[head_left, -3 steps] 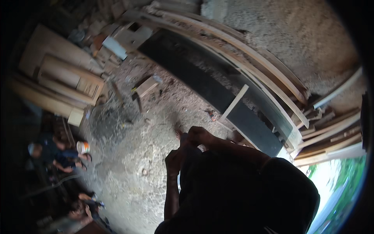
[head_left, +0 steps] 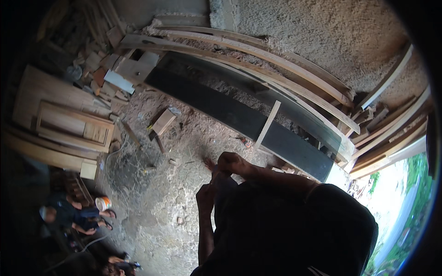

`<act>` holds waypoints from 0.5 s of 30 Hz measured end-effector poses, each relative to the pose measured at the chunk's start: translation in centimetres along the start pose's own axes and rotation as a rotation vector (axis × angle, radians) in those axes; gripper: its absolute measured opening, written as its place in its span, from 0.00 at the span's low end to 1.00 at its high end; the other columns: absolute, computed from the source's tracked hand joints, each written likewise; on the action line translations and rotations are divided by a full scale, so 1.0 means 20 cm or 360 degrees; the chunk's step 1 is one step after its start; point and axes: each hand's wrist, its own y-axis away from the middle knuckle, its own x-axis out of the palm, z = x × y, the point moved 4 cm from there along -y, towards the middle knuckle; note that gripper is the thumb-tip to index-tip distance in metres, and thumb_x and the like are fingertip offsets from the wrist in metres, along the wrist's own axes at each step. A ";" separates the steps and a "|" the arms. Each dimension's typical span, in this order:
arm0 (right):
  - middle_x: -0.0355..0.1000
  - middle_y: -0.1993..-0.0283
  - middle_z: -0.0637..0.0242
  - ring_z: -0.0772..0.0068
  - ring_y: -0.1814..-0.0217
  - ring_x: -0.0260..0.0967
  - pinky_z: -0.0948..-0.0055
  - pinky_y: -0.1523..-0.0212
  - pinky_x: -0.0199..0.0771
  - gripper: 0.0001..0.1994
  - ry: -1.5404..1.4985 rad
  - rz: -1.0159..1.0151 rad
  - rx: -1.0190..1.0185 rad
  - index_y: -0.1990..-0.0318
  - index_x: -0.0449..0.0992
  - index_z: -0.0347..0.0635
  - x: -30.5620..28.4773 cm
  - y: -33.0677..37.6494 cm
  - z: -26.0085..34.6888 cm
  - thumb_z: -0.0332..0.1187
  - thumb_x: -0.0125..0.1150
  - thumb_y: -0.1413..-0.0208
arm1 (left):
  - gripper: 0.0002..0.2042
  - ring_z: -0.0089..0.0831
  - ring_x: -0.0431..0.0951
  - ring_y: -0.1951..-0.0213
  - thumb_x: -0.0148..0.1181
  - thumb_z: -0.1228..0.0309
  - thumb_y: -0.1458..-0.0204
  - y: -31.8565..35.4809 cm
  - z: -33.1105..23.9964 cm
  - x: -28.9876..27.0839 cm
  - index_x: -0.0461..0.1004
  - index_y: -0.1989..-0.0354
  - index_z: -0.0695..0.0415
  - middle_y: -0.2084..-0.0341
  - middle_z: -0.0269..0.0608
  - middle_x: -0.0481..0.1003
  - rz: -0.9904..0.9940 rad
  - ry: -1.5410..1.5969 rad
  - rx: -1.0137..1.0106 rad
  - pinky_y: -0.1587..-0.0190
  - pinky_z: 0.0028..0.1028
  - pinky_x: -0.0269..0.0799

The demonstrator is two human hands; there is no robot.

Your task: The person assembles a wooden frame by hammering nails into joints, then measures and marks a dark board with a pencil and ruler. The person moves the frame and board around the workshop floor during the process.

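The rough grey floor (head_left: 152, 230) spreads from my left hand (head_left: 206, 193) toward its left edge, giving me room on that side, with a small pale wooden chunk (head_left: 180, 221) on the way and a white-and-orange bucket (head_left: 103, 204) beside a person in dark clothing (head_left: 62, 211) well apart from me. Along the floor's far side, a long, flat black panel (head_left: 207, 100) sets my limit: its near edge slants from upper left down to its near right corner, beyond my right forearm (head_left: 281, 178), and a pale, narrow wooden strip (head_left: 268, 125) lies across that edge, near my right hand (head_left: 231, 163). Toward the floor's upper left, a light-brown wooden block (head_left: 164, 121) stands well short of the panel's edge. Both my hands are close together in front of my body, fingers curled; I cannot tell whether they grasp anything, as the shadow hides what is between them. The dark-clothed leg (head_left: 224, 186) lies between and just below my hands, and the bare foot (head_left: 210, 164) shows just left of my right hand, beyond my left.
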 end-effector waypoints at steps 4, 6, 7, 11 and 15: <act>0.75 0.69 0.66 0.79 0.69 0.72 0.76 0.70 0.72 0.12 0.0044 -0.0148 -0.0034 0.62 0.74 0.36 -0.07 -0.15 0.12 0.38 0.60 0.34 | 0.10 0.24 0.79 0.71 0.58 0.66 0.38 -0.31 -0.06 -0.07 0.77 0.65 0.61 0.71 0.38 0.80 0.0116 0.0047 -0.0011 0.67 0.26 0.77; 0.76 0.68 0.65 0.78 0.67 0.74 0.76 0.68 0.75 0.12 0.0090 -0.0224 0.0016 0.60 0.73 0.36 -0.10 -0.19 0.13 0.38 0.59 0.33 | 0.12 0.24 0.80 0.65 0.57 0.64 0.37 -0.48 -0.15 -0.10 0.78 0.55 0.61 0.65 0.39 0.80 0.0279 0.0159 -0.0033 0.66 0.26 0.77; 0.76 0.65 0.64 0.74 0.66 0.77 0.74 0.63 0.80 0.12 -0.0136 -0.0339 0.0021 0.58 0.72 0.36 -0.11 -0.21 0.12 0.38 0.59 0.33 | 0.13 0.24 0.80 0.63 0.57 0.64 0.36 -0.55 -0.21 -0.10 0.78 0.52 0.61 0.63 0.39 0.80 0.0307 0.0312 -0.0050 0.65 0.25 0.77; 0.76 0.64 0.64 0.72 0.66 0.78 0.70 0.62 0.83 0.09 -0.0730 -0.0703 0.0054 0.55 0.72 0.40 -0.06 -0.36 0.06 0.36 0.59 0.33 | 0.17 0.27 0.79 0.58 0.57 0.70 0.36 -0.80 -0.47 -0.10 0.73 0.41 0.61 0.53 0.42 0.78 0.0542 0.0380 0.0249 0.61 0.26 0.77; 0.76 0.65 0.65 0.72 0.68 0.78 0.71 0.65 0.82 0.09 -0.0876 -0.0846 -0.0019 0.55 0.73 0.41 0.02 -0.49 0.04 0.36 0.60 0.34 | 0.14 0.24 0.79 0.58 0.58 0.75 0.37 -0.99 -0.68 -0.10 0.76 0.44 0.63 0.57 0.39 0.80 0.0744 0.0203 0.0424 0.58 0.24 0.76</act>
